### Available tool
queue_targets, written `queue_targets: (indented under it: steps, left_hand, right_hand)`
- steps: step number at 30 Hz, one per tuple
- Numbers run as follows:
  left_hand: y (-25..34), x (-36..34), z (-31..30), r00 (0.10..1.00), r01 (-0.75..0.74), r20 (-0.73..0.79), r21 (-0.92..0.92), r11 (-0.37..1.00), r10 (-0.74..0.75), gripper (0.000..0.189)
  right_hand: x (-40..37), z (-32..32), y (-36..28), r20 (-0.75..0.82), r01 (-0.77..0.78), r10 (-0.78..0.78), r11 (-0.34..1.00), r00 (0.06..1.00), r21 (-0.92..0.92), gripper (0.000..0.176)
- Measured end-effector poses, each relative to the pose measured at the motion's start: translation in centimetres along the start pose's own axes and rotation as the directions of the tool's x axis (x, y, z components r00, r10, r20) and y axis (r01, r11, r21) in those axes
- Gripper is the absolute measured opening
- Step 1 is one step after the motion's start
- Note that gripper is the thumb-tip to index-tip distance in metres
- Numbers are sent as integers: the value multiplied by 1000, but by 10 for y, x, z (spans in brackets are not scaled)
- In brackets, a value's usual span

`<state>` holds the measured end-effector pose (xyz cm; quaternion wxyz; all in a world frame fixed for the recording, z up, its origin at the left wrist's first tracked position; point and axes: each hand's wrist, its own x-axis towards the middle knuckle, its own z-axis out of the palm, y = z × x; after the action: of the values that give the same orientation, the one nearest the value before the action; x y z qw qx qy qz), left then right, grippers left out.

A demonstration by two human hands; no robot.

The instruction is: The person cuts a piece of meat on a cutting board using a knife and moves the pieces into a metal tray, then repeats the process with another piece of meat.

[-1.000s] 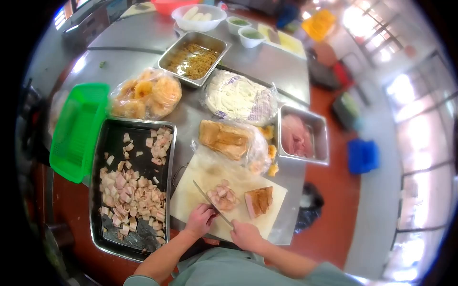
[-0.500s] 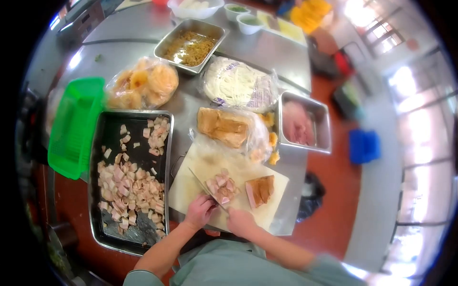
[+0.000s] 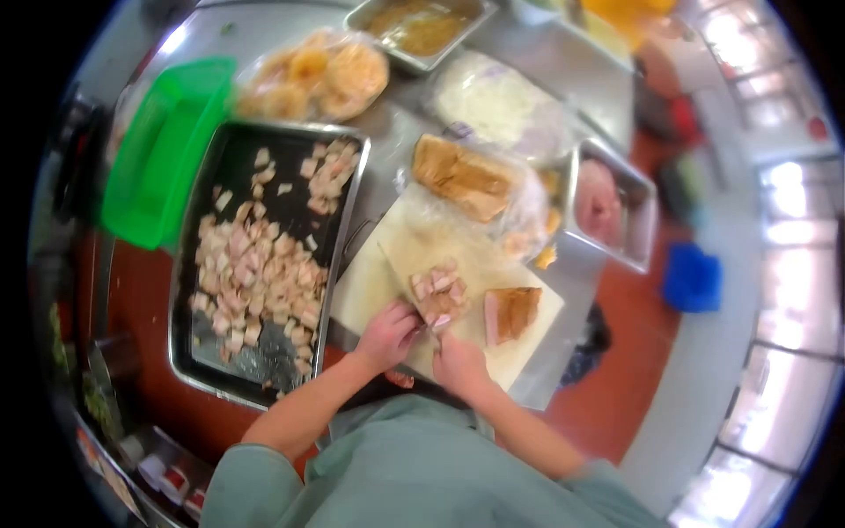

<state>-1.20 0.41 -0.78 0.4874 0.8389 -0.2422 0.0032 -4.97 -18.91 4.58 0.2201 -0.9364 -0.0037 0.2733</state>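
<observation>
On the white cutting board (image 3: 363, 297) lies a small heap of diced pinkish meat (image 3: 439, 289), with a knife (image 3: 401, 276) along its left side. My right hand (image 3: 461, 363) is closed around the knife handle near the board's front edge. Left of the blade, my left hand (image 3: 387, 338) has its fingers curled together close to the knife; what they hold, if anything, is hidden. A brown-skinned piece of meat (image 3: 513, 315) sits on the right of the board. Behind, a larger brown-skinned block (image 3: 462, 178) rests on clear plastic.
A dark metal tray (image 3: 350, 207) with many meat cubes stands to the left, beside a green plastic basket (image 3: 141, 176). Further back are a bag of round yellowish food (image 3: 317, 75), a bag of white food (image 3: 497, 101) and a steel pan of minced food (image 3: 422, 60). Another steel pan (image 3: 629, 238) holds pink meat.
The camera view has tilted and shifted, so the table's things appear higher and further right. Both hands stay by the diced meat, with the knife still in the right hand.
</observation>
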Motion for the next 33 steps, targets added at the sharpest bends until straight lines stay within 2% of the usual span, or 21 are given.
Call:
queue_targets:
  steps: [2,3,6,9,12,15,18,20,24,27,30,33]
  left_hand:
    - [2,4,-3,998,-56,-41,-14,998,56,23]
    - [4,0,-2,998,-37,-42,-10,999,37,23]
    - [-1,1,-1,997,-23,-70,0,1000,23,22]
    - [-4,-1,4,994,-35,-108,-15,999,33,21]
    - [-3,-2,4,991,-44,-128,-36,998,39,20]
    - [-4,2,4,990,-46,-137,-43,998,40,20]
    - [-6,5,2,989,-46,-141,-31,998,41,21]
    - [-5,-5,6,990,-26,-140,-43,999,20,24]
    - [-10,-2,3,990,-42,-135,-34,999,37,17]
    - [-8,-5,7,988,-52,-149,-43,998,45,20]
    - [-4,-3,3,990,-46,-133,-37,998,41,24]
    - [-7,-5,4,988,-26,-151,-8,1000,24,23]
  right_hand:
    - [25,2,-1,-31,16,-16,1000,999,-9,25]
    - [29,2,-4,-57,16,-16,1000,998,-9,25]
    - [6,-20,0,-27,69,-66,992,997,104,27]
    - [-37,-46,-7,69,31,-34,998,997,51,30]
    - [-27,-21,-2,44,14,-13,1000,999,-25,32]
    - [22,2,-7,8,16,-16,999,1000,-32,32]
    - [24,-6,0,-47,105,-102,993,994,57,31]
    - [-1,-25,-1,16,55,-56,996,998,63,30]
    - [-37,-40,-7,102,0,-4,999,995,43,28]
    - [8,-2,-7,54,-5,7,1000,999,-25,30]
    - [27,3,-7,-91,117,-111,992,990,54,30]
    - [7,-18,-4,-17,52,-51,996,999,69,30]
